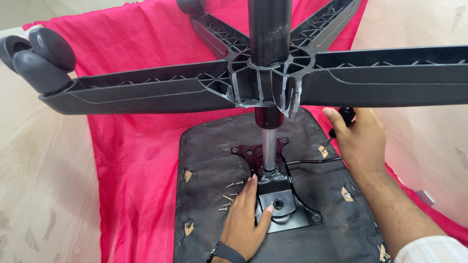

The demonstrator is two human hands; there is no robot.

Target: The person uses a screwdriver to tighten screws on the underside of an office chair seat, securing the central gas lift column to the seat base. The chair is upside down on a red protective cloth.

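Under everything lies a red cloth [126, 146] spread over a pale floor [44, 195]. On it rests an upturned seat [209, 146], its star base [146, 90] and casters [41, 56] looming overhead. Left hand [246, 219] lies flat, fingers apart, on the black plate [285, 204], beside loose screws [229, 197]. Right hand [358, 139] clamps a screwdriver [343, 119].

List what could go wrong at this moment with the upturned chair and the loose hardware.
1. The star base stands high on the gas cylinder, steadied only by the left hand on the mounting plate; it could tip.
2. Loose screws lie on the seat underside beside that hand; a nudge could scatter them onto the red cloth.
3. The right hand grips a screwdriver close under a base arm, so it could slip or knock the arm.
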